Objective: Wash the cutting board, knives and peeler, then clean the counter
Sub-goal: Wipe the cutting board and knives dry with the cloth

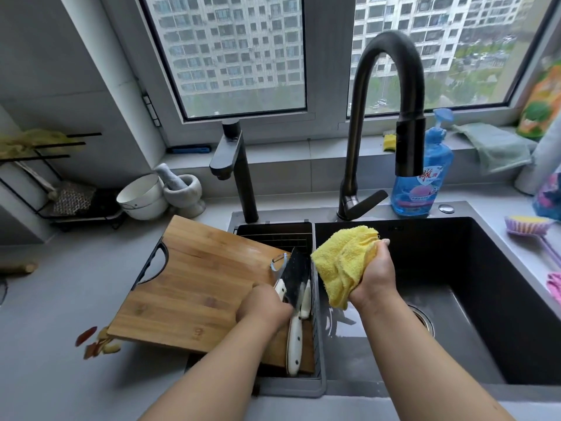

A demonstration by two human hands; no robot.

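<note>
A bamboo cutting board (pixel 194 287) lies tilted across the counter and the small left sink basket (pixel 317 354). On its right end lie a dark-bladed cleaver (pixel 294 275), white-handled knives (pixel 295 344) and a peeler (pixel 277 262). My left hand (pixel 262 308) curls over the board's right end and grips a white knife handle there. My right hand (pixel 376 275) holds a crumpled yellow cloth (pixel 343 262) above the big dark sink (pixel 485 299).
Fruit peels (pixel 97 341) lie on the grey counter (pixel 60 299) at the board's left corner. A tall black tap (pixel 391 117), a smaller tap (pixel 233 168) and a blue soap bottle (pixel 425 183) stand behind the sink. Bowls (pixel 142 197), a mortar (pixel 185 189) and a rack (pixel 45 177) stand at the left; a brush (pixel 529 226) lies at the right.
</note>
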